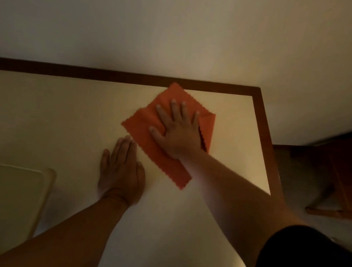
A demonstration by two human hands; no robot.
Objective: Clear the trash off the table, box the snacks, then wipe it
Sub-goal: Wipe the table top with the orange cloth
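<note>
Head view, right hand [180, 131] flat on orange cloth [166, 132], table [47, 114]

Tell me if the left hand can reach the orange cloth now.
Probably yes: the left hand lies flat on the cream tabletop, fingertips beside the orange zigzag-edged cloth, nothing between; the right hand presses it.

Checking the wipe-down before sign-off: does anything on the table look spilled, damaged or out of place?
Nothing stands out. The orange cloth lies slightly folded under the flat right hand near the far right corner of the table; the left hand rests flat beside it. No spill shows in the dim light.
</note>
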